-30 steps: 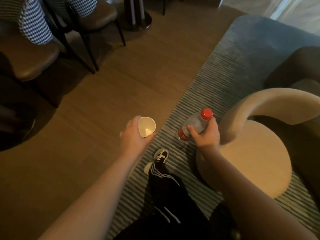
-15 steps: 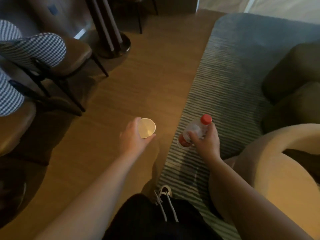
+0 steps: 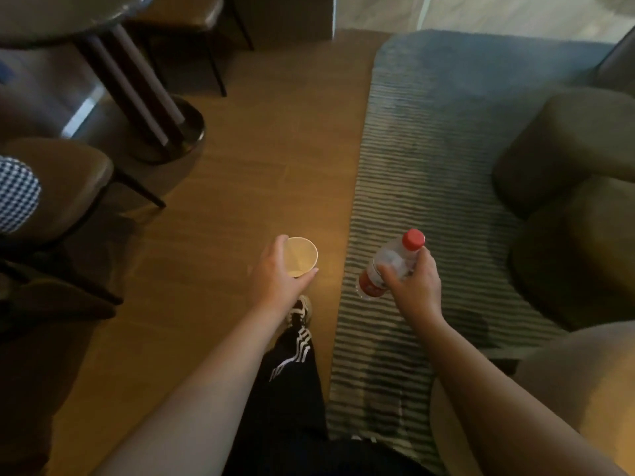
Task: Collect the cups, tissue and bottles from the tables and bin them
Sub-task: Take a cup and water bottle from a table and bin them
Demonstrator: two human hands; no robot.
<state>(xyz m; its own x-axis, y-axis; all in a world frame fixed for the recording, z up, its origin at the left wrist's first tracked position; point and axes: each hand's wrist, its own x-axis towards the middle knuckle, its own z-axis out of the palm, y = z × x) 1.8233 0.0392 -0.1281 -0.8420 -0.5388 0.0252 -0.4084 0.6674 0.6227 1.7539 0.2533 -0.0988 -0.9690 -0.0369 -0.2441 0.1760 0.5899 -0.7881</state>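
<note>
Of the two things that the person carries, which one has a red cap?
The plastic bottle, gripped by the right hand, has the red cap and a red label. The paper cup in the left hand is open on top, without any lid.

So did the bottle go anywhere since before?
Yes. The bottle in the right hand has gone forward along the striped rug, away from the round cream seat it was beside earlier.

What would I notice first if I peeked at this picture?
Probably the two hands held out in the middle. The left hand holds a white paper cup over the wooden floor, and the right hand grips a clear bottle with a bright red cap above the striped rug. A black-and-white shoe steps forward between them.
</note>
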